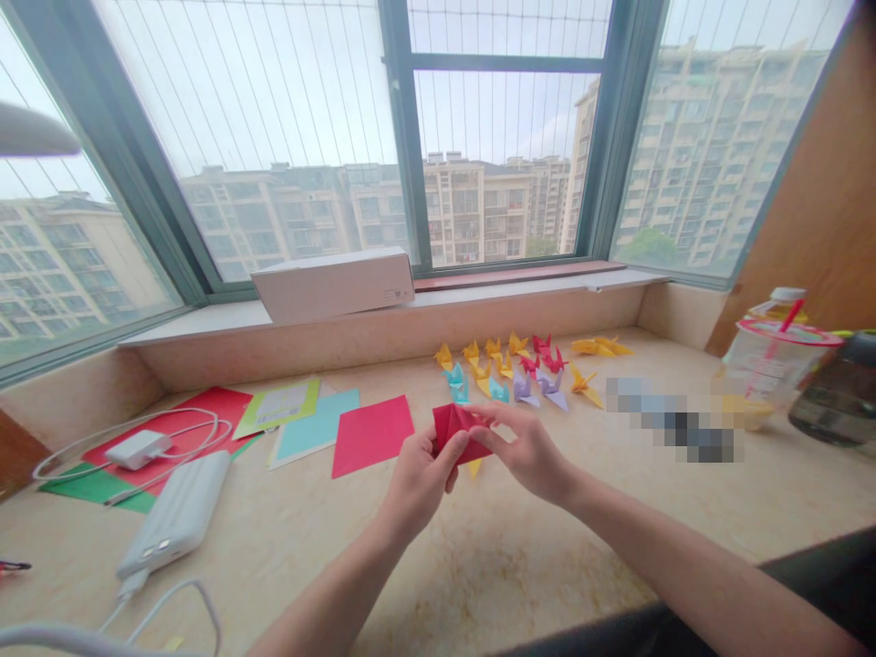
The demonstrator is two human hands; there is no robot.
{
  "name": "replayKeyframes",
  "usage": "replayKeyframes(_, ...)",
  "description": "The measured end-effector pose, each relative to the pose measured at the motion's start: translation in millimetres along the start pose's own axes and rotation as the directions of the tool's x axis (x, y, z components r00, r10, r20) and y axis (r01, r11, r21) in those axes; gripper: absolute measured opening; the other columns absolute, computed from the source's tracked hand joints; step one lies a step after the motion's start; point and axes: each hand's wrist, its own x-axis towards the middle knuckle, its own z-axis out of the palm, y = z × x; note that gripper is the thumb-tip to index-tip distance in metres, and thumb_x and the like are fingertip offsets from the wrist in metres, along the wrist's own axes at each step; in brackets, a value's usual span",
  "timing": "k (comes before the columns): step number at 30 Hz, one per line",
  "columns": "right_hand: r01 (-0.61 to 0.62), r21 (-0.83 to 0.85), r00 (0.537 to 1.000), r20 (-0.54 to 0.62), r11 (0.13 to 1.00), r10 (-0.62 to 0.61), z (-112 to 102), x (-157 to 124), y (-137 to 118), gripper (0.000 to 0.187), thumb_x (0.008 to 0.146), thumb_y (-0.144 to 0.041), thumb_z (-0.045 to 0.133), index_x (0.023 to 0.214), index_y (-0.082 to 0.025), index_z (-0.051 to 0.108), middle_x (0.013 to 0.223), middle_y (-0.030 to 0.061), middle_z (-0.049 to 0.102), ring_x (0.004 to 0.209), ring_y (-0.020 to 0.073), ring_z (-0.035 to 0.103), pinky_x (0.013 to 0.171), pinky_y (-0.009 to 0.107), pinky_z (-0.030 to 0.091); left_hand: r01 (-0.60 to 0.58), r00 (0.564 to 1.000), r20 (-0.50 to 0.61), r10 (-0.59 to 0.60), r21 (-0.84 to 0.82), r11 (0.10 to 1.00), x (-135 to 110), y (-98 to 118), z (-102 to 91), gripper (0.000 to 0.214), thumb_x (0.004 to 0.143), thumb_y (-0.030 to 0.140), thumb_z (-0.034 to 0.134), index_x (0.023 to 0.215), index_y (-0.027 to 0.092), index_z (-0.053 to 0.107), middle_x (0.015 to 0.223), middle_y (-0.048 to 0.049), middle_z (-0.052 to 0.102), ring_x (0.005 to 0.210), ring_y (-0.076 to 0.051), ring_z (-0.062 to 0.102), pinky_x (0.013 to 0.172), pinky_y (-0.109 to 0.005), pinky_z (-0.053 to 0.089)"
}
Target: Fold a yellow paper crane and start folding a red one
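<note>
Between my two hands, above the stone counter, is a partly folded piece of red origami paper [444,420]. My left hand [425,470] grips its left side, thumb on the front. My right hand [524,447] pinches its right side with thumb and fingers. Part of the paper is hidden behind my fingers. Just beyond stand several folded paper cranes in yellow, blue, purple and red, among them a purple crane [553,390] and a yellow crane [586,387]. A flat red sheet [373,436] lies to the left of my left hand.
Blue [321,424] and other coloured sheets lie at left, beside a white charger [139,450] with cable and a white power bank [179,511]. A white box [335,285] rests on the sill. At right stand a clear drink cup [770,365] and a dark container [839,392].
</note>
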Motion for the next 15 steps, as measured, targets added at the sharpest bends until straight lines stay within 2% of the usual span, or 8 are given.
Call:
replayKeyframes(6, -0.134, 0.092, 0.987, -0.08, 0.987, 0.142, -0.8, 2.1, 0.7, 0.031, 0.094, -0.044, 0.053, 0.096, -0.021, 0.073, 0.09, 0.0064, 0.075, 0.085, 0.0233, 0.068, 0.078, 0.035, 0.052, -0.01, 1.0, 0.005, 0.01, -0.005, 1.0, -1.7, 2.1, 1.1, 0.036, 0.082, 0.048, 0.065, 0.085, 0.012, 0.065, 0.045, 0.0066, 0.045, 0.04, -0.006, 0.035, 0.042, -0.019, 0.023)
replayKeyframes(10, -0.236, 0.332, 0.956, -0.091, 0.913, 0.28, 1.5, 3.7, 6.5, 0.032, 0.089, -0.045, 0.06, 0.111, -0.022, 0.057, 0.072, 0.0001, 0.07, 0.063, 0.0168, 0.064, 0.06, 0.028, 0.049, 0.003, 1.0, 0.007, -0.002, -0.028, 1.0, -3.0, 3.0, 3.0, 0.035, 0.083, 0.046, 0.065, 0.084, 0.012, 0.065, 0.045, 0.0064, 0.045, 0.04, -0.006, 0.036, 0.042, -0.019, 0.023)
replayKeyframes(12, -0.236, 0.415, 0.956, -0.064, 0.879, 0.287, 2.5, 3.9, 6.6, 0.033, 0.088, -0.043, 0.061, 0.113, -0.024, 0.05, 0.066, -0.0038, 0.064, 0.056, 0.0138, 0.059, 0.055, 0.025, 0.047, 0.011, 1.0, 0.007, -0.011, -0.041, 0.999, -3.1, 3.6, 3.4, 0.034, 0.083, 0.046, 0.065, 0.085, 0.011, 0.065, 0.045, 0.0064, 0.045, 0.04, -0.006, 0.035, 0.041, -0.019, 0.022)
replayKeyframes(15, -0.22, 0.421, 0.969, -0.013, 0.88, 0.248, 2.8, 2.6, 2.3, 0.025, 0.092, -0.042, 0.056, 0.11, -0.026, 0.05, 0.073, -0.0028, 0.063, 0.062, 0.0135, 0.06, 0.058, 0.026, 0.047, 0.005, 1.0, -0.027, -0.007, -0.074, 0.997, -1.9, 4.5, 2.6, 0.034, 0.083, 0.045, 0.066, 0.088, 0.012, 0.063, 0.046, 0.0071, 0.045, 0.039, -0.005, 0.034, 0.04, -0.019, 0.022)
